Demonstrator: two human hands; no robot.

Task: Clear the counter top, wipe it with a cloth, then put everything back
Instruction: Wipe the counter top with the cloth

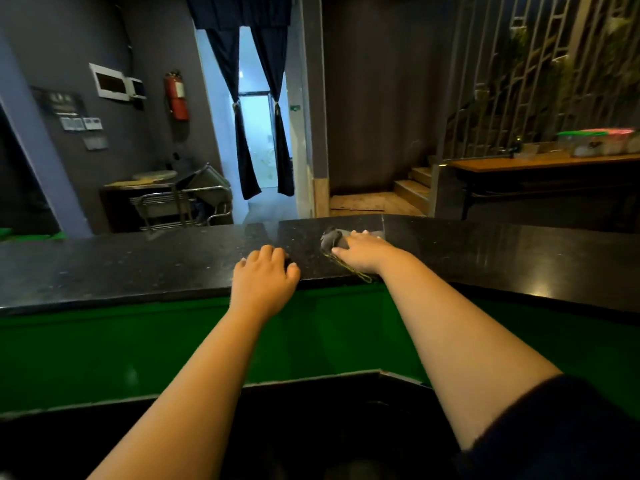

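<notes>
Standing behind a dark polished counter top [138, 268], reaching both bare arms forward over its near edge

Pressing the right hand [363, 252] flat on a grey cloth [330, 239], fingers stretched out and held close together, thumb lying along the near side; cloth bunched under and ahead of the palm, sitting on the stone just right of the middle of the counter, close to the far edge. Trailing a thin yellowish cord or frayed edge [351, 270] back from under the wrist toward the near edge of the stone

Resting the left hand [265, 278] on the counter just left of the cloth, apart from it, fingers bent loosely at the knuckles with the tips on the stone and nothing held; thumb lying at the near edge

Showing a dark sleeve [554, 427] on the right upper arm at the lower right corner. Running a glossy green panel [104, 355] below the stone on the near side

Hanging beyond the counter: a red fire extinguisher [176, 97] on the grey wall at left, a white wall box [107, 81] further left, and dark curtains [266, 109] tied back at a bright doorway. Sitting below the extinguisher: a metal trolley [183, 206]. Rising at right: wooden steps [414, 188] beside a lattice screen [540, 71], with a long wooden table [519, 164] carrying blurred containers [602, 142] whose contents cannot be told
</notes>
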